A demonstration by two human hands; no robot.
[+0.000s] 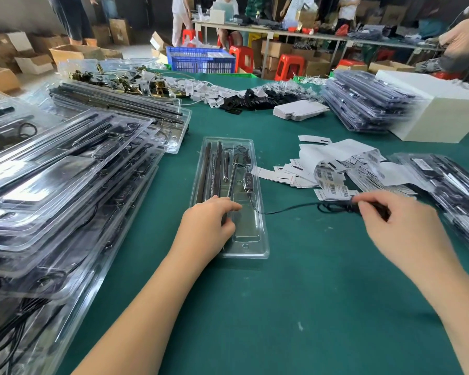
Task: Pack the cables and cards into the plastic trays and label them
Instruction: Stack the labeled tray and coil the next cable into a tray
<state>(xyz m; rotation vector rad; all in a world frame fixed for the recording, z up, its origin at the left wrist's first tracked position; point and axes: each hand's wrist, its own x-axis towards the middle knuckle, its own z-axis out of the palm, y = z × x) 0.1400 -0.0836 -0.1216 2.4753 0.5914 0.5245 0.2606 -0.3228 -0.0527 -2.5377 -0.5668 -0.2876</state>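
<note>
Left hand is resting on the near half of the tray, its fingers curling loosely over the dark strips and pressing them down; whether they are gripping anything cannot be told. Right hand is pinching the bundled end of the cable between thumb and fingers, just right of the tray. The cable is running left across the green table into the tray, joining the controller lying in its right compartment. Beyond the right hand, barcode labels are lying loose on the table. At left, stacked trays are leaning in a tall pile. Farther back, a second pile of packed trays is sitting beside a white box. White cards are lying near the centre back.
</note>
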